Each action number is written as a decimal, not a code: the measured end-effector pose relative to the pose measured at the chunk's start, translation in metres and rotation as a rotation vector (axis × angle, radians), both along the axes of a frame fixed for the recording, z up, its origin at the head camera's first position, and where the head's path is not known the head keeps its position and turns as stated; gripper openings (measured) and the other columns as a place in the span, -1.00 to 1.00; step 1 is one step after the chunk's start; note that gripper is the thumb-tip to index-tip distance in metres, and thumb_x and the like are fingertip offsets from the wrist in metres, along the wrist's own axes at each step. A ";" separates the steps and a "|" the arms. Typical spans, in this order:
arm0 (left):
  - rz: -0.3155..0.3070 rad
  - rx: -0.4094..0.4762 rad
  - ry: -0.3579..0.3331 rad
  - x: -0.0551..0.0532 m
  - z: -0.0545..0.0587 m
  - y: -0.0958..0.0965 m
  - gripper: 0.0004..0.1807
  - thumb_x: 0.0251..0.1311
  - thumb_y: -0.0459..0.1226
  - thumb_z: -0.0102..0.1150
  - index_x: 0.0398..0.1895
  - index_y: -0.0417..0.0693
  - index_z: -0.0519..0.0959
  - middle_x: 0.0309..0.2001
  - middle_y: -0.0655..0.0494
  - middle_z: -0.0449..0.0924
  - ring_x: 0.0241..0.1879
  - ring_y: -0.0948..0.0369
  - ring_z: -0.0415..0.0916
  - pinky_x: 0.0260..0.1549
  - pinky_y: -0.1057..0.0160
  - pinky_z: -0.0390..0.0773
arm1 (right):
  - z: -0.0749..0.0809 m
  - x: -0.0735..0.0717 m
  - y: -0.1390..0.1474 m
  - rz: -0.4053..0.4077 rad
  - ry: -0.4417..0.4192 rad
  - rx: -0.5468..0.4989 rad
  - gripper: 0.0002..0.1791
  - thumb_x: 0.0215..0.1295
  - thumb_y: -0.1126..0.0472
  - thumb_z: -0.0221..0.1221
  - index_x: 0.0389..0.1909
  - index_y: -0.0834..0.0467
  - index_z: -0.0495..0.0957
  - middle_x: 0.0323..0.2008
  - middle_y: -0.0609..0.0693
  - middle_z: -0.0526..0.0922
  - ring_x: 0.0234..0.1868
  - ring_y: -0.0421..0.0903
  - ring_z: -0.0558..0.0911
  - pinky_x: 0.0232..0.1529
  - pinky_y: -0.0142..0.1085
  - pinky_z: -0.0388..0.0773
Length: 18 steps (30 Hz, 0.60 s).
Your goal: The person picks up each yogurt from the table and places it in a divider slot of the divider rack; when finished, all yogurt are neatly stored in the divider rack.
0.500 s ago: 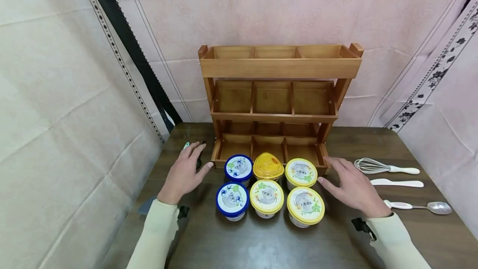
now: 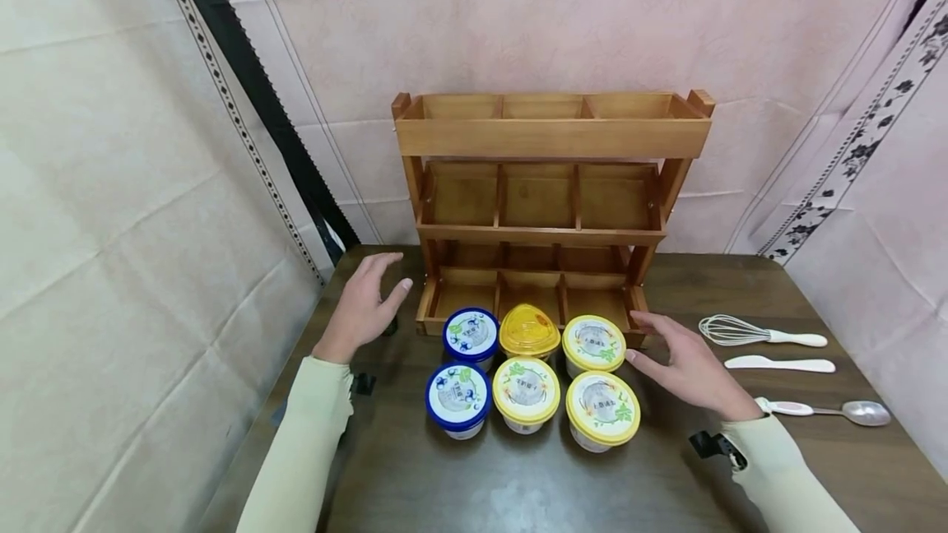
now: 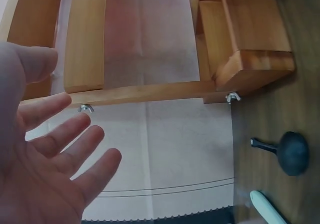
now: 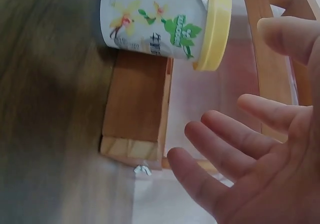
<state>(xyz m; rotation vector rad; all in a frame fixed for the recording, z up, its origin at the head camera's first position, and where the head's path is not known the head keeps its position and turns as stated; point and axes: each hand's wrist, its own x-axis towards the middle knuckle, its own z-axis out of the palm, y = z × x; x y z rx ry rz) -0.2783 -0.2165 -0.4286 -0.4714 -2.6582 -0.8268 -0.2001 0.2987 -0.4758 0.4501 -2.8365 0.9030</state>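
My left hand (image 2: 361,308) is held to the left of the wooden rack (image 2: 551,138), fingers spread and nothing in them. On the right side, my right hand (image 2: 685,362) reaches toward the back yellow-lidded tub (image 2: 595,342), its thumb tip near the lid. The right wrist view shows the palm facing the white tub (image 4: 155,22), with a gap between. Other tubs stand in two rows before the rack: two with blue lids (image 2: 459,396), two more with flat yellow lids (image 2: 527,390), and a yellow triangular container (image 2: 529,331) at the back middle.
The rack has three tiers of divided compartments. At the right lie a whisk (image 2: 733,330), a white-handled spreader (image 2: 781,364) and a spoon (image 2: 865,413). Beside the rack's left foot are a small black pan-shaped utensil (image 3: 293,154) and a pale green item (image 3: 267,209).
My left hand has moved farther back, and its thumb now stands apart from the fingers. The right hand has shifted slightly left toward the tubs. The tubs and rack stand as before.
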 end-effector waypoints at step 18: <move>-0.055 0.331 -0.001 -0.081 0.027 0.004 -0.47 0.63 -0.03 0.02 0.50 -0.06 0.38 0.42 -0.13 0.47 0.38 -0.06 0.47 0.34 -0.19 0.50 | -0.019 -0.017 -0.010 0.127 -0.141 -0.255 -0.13 0.40 0.00 0.41 0.60 0.10 0.22 0.42 0.26 0.48 0.30 0.26 0.60 0.21 0.22 0.61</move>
